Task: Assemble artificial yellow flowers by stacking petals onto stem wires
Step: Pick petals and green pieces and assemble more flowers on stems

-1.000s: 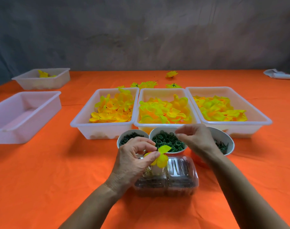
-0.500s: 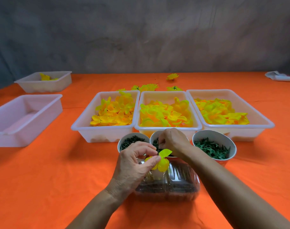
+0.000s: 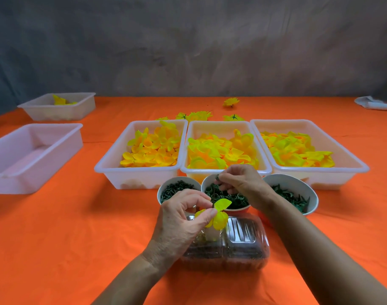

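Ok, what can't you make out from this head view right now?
- Head view: stem below the petal, hidden by the left hand.
- Head view: small green piece pinched by the right hand, too small to identify.
- Head view: clear box contents, blurred by glare and partly covered by the left hand.

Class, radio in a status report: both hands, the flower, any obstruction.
Left hand pinches the part-built yellow flower. Right hand pinches a small green ring above the middle cup. Nothing between them.

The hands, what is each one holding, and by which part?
Left hand pinches the yellow petals at their centre; right hand pinches a small green ring by its edge.
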The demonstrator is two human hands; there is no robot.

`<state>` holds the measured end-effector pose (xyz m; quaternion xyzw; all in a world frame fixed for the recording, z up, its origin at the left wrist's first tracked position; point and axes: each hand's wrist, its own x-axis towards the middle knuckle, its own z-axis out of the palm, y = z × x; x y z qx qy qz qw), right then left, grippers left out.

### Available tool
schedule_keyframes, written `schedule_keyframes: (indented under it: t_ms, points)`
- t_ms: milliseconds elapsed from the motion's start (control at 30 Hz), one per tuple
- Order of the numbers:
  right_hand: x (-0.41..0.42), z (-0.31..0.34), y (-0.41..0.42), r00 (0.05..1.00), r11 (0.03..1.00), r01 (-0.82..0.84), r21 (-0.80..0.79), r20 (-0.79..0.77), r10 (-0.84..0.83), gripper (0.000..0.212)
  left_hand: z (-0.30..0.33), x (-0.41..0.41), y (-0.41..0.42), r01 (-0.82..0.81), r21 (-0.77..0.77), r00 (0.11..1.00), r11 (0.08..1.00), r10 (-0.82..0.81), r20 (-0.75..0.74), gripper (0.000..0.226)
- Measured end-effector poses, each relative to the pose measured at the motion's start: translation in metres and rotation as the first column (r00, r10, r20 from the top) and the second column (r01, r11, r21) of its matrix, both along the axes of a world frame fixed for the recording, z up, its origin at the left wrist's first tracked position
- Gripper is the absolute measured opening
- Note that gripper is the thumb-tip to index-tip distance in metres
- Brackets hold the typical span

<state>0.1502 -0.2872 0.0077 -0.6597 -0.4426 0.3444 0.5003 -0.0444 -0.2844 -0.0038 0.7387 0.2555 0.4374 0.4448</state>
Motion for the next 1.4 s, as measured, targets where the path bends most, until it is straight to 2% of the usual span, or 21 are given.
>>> schedule_keyframes:
  t_ms: [67,133,233,333,433,600,700,833,933,1233,1400]
  points:
    - [0.001,0.001,-0.004,0.989,1.000,0.007,0.003,-0.150,-0.007,0.010,0.000,0.000,0.000,0.009,0.002,1.000,1.000,-0.009,0.004,0.003]
    - [0.002,0.002,-0.007,0.975,1.000,0.021,0.013,-0.220,-0.017,0.008,0.000,0.000,0.000,0.014,0.006,1.000,1.000,-0.014,0.004,0.003]
    - [0.002,0.003,-0.010,0.984,0.999,0.020,0.046,-0.176,-0.012,0.010,0.000,0.000,0.001,0.015,0.020,1.000,1.000,-0.015,0.000,0.002]
    - [0.000,0.003,-0.011,0.994,0.996,0.028,0.088,-0.109,-0.018,0.020,0.000,0.000,0.001,0.020,0.022,1.000,1.000,-0.020,0.001,0.002]
    - [-0.001,0.001,-0.013,0.989,0.993,0.031,0.110,-0.145,-0.015,0.020,0.000,-0.001,0.000,0.022,0.025,1.000,0.999,-0.022,0.006,0.003]
    - [-0.003,-0.002,-0.017,0.955,0.986,0.058,0.159,-0.295,-0.009,0.009,0.000,-0.001,0.000,0.022,0.021,1.000,1.000,-0.023,0.009,0.003]
    - [-0.004,-0.002,-0.015,0.967,0.984,0.100,0.146,-0.246,-0.062,0.007,-0.001,0.000,0.001,0.020,0.008,1.000,1.000,-0.020,0.012,0.005]
    - [-0.006,-0.003,-0.011,0.988,0.985,0.115,0.132,-0.116,-0.099,0.017,0.000,0.000,0.001,0.021,0.035,1.000,0.999,-0.022,0.007,0.008]
    - [-0.006,-0.005,-0.011,0.989,0.987,0.117,0.110,-0.099,-0.106,0.017,0.000,-0.001,0.002,0.022,0.034,1.000,0.999,-0.022,0.004,0.011]
    - [-0.009,0.010,-0.030,0.898,0.983,0.096,0.157,-0.439,-0.018,0.012,-0.001,-0.001,0.003,0.030,0.041,1.000,0.999,-0.030,-0.001,0.007]
    - [-0.019,0.027,-0.045,0.867,0.973,0.051,0.224,-0.493,0.068,0.021,-0.002,-0.001,0.003,0.032,0.012,0.999,0.999,-0.032,0.012,0.007]
